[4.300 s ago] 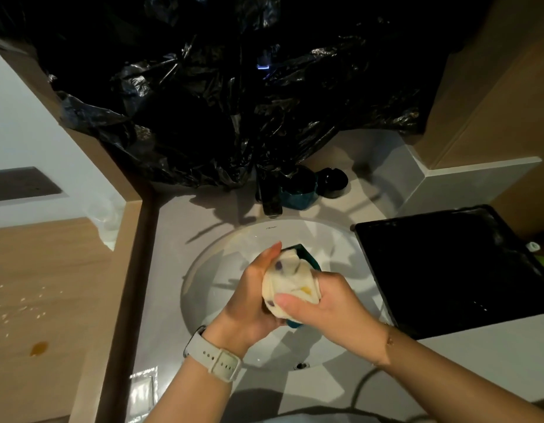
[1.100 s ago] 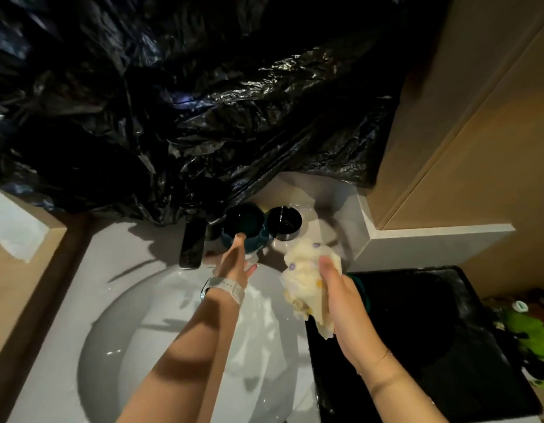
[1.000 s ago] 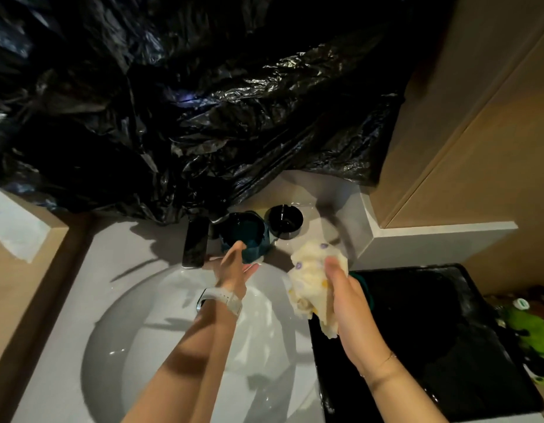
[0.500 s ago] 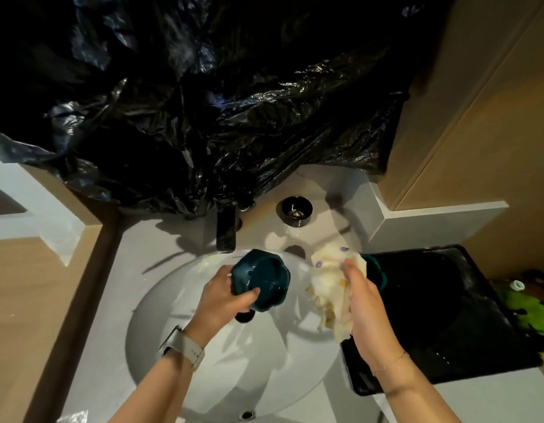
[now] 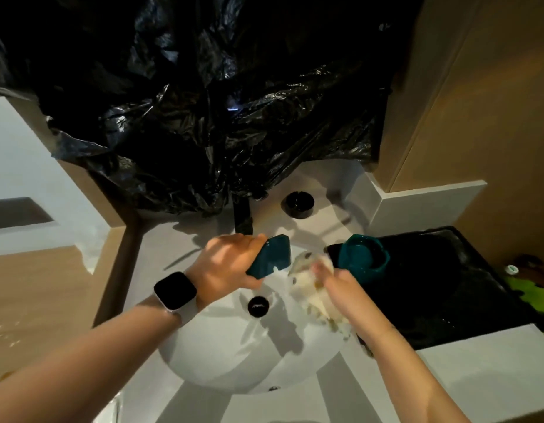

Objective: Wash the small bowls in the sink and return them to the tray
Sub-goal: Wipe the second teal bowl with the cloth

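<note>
A teal bowl [image 5: 270,260] with a glossy, lobed wall sits tilted on its side above the white sink basin [image 5: 234,355], gripped by the left hand [image 5: 231,264], whose fingers curl round its outer wall; half a second ago its mouth faced the camera, now its underside does. Just beside it the right hand [image 5: 341,285] clutches a crumpled, pale, soft-looking cloth [image 5: 307,288], fingers blurred but closed round it, closer to the bowl than before. A second teal bowl [image 5: 360,259], the same scalloped shape, rests open side up at the near left corner of the black tray [image 5: 447,285], where earlier the cloth hid most of it. A round dark drain plug [image 5: 258,306] lies in the basin below the hands. A small black cup [image 5: 297,204] stands on the counter behind, next to the dark tap [image 5: 242,219], under wrinkled, shiny black plastic sheeting [image 5: 203,102]. A white smartwatch [image 5: 175,291] is on the left wrist
</note>
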`<action>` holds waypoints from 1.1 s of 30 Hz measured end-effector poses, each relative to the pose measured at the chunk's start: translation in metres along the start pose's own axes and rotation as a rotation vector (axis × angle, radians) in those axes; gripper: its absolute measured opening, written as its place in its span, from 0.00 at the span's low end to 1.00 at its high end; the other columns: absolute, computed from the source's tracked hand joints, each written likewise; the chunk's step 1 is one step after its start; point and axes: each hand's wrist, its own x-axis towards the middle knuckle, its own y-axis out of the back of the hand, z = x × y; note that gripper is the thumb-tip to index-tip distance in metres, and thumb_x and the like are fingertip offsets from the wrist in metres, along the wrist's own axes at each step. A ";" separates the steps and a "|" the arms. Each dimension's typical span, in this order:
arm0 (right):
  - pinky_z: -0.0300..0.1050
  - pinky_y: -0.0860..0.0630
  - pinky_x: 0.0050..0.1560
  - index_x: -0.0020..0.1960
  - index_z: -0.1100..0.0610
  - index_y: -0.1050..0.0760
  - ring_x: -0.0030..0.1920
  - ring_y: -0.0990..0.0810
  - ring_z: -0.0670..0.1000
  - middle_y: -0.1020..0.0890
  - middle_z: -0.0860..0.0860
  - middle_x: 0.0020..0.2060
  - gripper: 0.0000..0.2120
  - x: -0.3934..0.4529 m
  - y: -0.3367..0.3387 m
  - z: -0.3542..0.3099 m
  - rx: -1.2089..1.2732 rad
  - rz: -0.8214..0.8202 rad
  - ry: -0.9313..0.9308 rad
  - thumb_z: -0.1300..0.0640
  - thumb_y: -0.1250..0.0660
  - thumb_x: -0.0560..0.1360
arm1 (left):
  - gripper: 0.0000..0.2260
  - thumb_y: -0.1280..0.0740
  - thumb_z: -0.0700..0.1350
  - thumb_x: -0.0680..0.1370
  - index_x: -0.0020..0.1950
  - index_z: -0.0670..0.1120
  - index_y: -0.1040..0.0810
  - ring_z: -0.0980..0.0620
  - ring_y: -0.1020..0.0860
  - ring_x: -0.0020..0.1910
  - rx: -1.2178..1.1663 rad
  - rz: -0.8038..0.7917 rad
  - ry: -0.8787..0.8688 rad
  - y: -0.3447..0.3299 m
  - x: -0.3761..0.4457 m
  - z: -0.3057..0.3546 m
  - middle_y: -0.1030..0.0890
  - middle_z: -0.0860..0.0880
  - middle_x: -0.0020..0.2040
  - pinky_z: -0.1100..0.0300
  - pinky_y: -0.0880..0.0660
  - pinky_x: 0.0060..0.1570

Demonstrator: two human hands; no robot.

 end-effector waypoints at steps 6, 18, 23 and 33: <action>0.39 0.33 0.33 0.34 0.53 0.28 0.32 0.26 0.48 0.27 0.48 0.29 0.14 0.000 -0.005 0.007 -0.542 0.002 0.181 0.48 0.32 0.74 | 0.20 0.26 0.55 0.68 0.58 0.53 0.23 0.54 0.19 0.40 -0.226 0.123 0.310 -0.013 -0.019 -0.003 0.17 0.55 0.43 0.68 0.28 0.39; 0.42 0.26 0.45 0.50 0.54 0.23 0.49 0.22 0.51 0.20 0.52 0.49 0.07 0.012 -0.036 -0.020 0.291 0.056 0.145 0.58 0.29 0.73 | 0.10 0.34 0.51 0.79 0.50 0.45 0.18 0.47 0.18 0.49 -1.448 0.161 1.044 -0.051 -0.056 0.009 0.14 0.46 0.45 0.55 0.21 0.47; 0.27 0.28 0.43 0.53 0.49 0.20 0.41 0.22 0.46 0.19 0.50 0.44 0.15 0.027 -0.062 -0.023 -0.217 -0.039 0.285 0.66 0.34 0.72 | 0.16 0.33 0.54 0.77 0.45 0.41 0.18 0.46 0.16 0.46 -1.447 0.169 1.069 -0.065 -0.053 0.013 0.14 0.43 0.42 0.52 0.20 0.47; 0.42 0.25 0.61 0.58 0.47 0.24 0.51 0.19 0.44 0.16 0.46 0.49 0.15 0.045 -0.090 -0.018 -0.373 -0.311 0.324 0.63 0.38 0.77 | 0.21 0.35 0.61 0.76 0.47 0.43 0.16 0.42 0.17 0.47 -1.338 0.077 1.147 -0.075 -0.049 0.009 0.14 0.43 0.43 0.45 0.21 0.53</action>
